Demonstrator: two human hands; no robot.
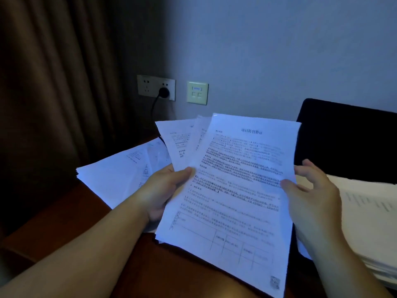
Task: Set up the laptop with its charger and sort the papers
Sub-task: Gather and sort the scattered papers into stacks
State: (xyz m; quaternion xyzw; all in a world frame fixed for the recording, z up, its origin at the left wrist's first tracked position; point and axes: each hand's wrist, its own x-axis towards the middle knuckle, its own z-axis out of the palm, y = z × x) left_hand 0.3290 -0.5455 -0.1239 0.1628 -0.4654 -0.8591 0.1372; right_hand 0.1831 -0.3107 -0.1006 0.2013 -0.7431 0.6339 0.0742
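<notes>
Nearest the camera is the top sheet (236,190), a printed page with a heading, dense paragraphs and a ruled table at its lower end, held up tilted above the desk (71,214). It fronts a fanned handful of papers (182,143); the corners of at least two more pages spread out behind it toward the upper left.

The left hand (163,190) grips the fan at its left edge, thumb pressed across the face of the top sheet and the remaining fingers hidden behind the pages. The right hand (311,190) takes the right edge of the top sheet: its thumb lies on the printed face, while the other fingers are loosely spread and raised beside the margin.

On the desk to the left, under the left forearm, lies another pile of sheets (120,175), flat and slightly splayed. To the right, a thicker stack of printed pages (365,209) rests just beside the right wrist. Behind that stack stands a dark panel (348,143); in the dim light I cannot tell whether it is the laptop's lid.

On the wall behind, a black plug (164,91) sits in a double socket plate (156,87), its cable (154,108) dropping behind the papers. A pale switch plate (197,92) is just to the right, and a brown curtain (60,82) hangs at left.
</notes>
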